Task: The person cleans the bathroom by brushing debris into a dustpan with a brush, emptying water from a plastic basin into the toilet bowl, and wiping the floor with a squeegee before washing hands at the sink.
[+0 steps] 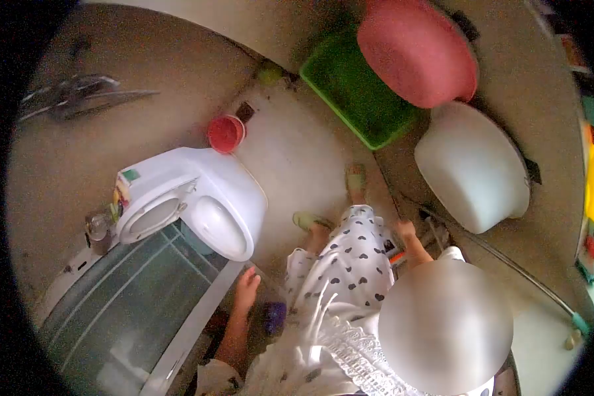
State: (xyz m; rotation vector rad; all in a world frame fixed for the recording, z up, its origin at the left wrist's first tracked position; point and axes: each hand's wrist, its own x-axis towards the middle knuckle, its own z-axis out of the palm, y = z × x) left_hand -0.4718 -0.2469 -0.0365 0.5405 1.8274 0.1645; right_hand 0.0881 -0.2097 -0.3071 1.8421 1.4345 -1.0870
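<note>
My left hand (pixel 247 287) is at the lower centre-left, beside the light edge of a dark glassy surface (pixel 145 297). Its fingers look slightly apart, with nothing seen in them. Near it stands a glossy white plastic piece (pixel 244 191) with two oval shapes. My right hand (pixel 406 231) is right of the white heart-patterned clothing (pixel 356 257), close to some small items by the wall. Its fingers are too blurred to show whether they hold anything. Feet in greenish slippers (pixel 310 220) are on the pale floor (pixel 287 155).
A red container (pixel 226 134) stands on the floor. Along the wall are a green basket (pixel 356 86), a pink basin (pixel 419 56) and a white basin (pixel 472 168). A long pole (pixel 508 261) lies at the right. A blurred round patch hides part of the lower right.
</note>
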